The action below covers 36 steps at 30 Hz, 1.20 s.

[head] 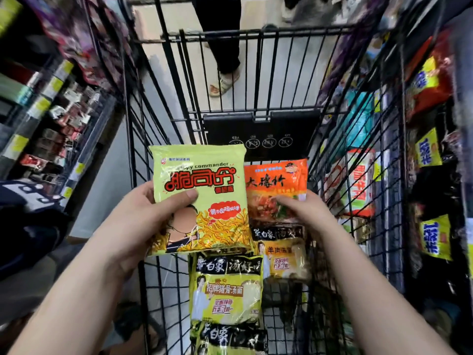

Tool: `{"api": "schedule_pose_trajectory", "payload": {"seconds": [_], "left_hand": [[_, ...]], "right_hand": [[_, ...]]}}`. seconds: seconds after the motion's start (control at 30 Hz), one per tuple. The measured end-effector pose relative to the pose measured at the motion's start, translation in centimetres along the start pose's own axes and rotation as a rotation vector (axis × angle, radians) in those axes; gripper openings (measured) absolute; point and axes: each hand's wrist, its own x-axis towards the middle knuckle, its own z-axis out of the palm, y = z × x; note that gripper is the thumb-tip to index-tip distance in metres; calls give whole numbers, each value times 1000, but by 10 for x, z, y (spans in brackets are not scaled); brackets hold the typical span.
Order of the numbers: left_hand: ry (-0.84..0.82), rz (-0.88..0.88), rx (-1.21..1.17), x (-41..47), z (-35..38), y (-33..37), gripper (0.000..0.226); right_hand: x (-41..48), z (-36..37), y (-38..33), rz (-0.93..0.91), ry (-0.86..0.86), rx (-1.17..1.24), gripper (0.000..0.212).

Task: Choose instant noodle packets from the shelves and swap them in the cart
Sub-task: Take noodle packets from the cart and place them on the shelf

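- The left hand [156, 211] grips a lime-yellow packet [204, 190] by its left edge, thumb pressed across the front (the English print ends in "commander"), and holds it upright over the cart [261, 129].
- The right hand [304, 211] pinches an orange packet [276, 185] at its lower right corner, its left edge tucked behind the lime-yellow one.
- Below them, inside the cart, lie a green-yellow packet [226, 285], a pale yellow packet [284, 257] and a third packet [230, 339].
- Stocked shelves [432, 149] stand to the right; a sandalled foot [224, 83] shows beyond the cart.
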Motion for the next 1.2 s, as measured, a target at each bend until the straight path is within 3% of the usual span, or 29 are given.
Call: {"api": "schedule_pose_trajectory", "payload": {"seconds": [0.1, 0.2, 0.27, 0.3, 0.37, 0.43, 0.5, 0.57, 0.6, 0.8, 0.9, 1.0, 1.13, 1.2], "left_hand": [[11, 28, -18, -14, -4, 19, 22], [18, 67, -6, -35, -8, 41, 24], [14, 108, -4, -52, -11, 56, 26], [18, 135, -6, -62, -13, 64, 32], [13, 201, 2, -81, -14, 80, 68], [-14, 246, 12, -100, -13, 91, 91], [-38, 267, 13, -115, -10, 99, 72], [-71, 301, 2, -130, -3, 106, 36], [-89, 314, 13, -138, 1, 110, 28], [-226, 424, 61, -176, 8, 126, 41], [-319, 469, 76, -198, 10, 134, 48], [-391, 541, 114, -224, 9, 141, 35], [-508, 638, 179, -262, 14, 146, 54], [-591, 644, 191, -285, 22, 145, 41]], "right_hand": [[-33, -27, -23, -6, 56, -6, 44], [-77, -49, -57, -70, 71, 201, 72], [-108, -63, -81, -134, 59, 384, 50], [-122, -70, -90, -170, 43, 452, 49], [-149, -83, -105, -236, 25, 496, 69], [-176, -91, -118, -304, 17, 508, 54], [-202, -97, -125, -351, 15, 561, 35], [-230, -100, -127, -388, 37, 551, 48], [-243, -101, -128, -397, 44, 551, 54], [-339, -106, -130, -446, 159, 641, 25], [-391, -100, -129, -490, 271, 637, 21], [-448, -87, -125, -532, 405, 650, 18], [-533, -61, -111, -602, 614, 673, 26], [-578, -46, -100, -621, 739, 702, 28]]}}
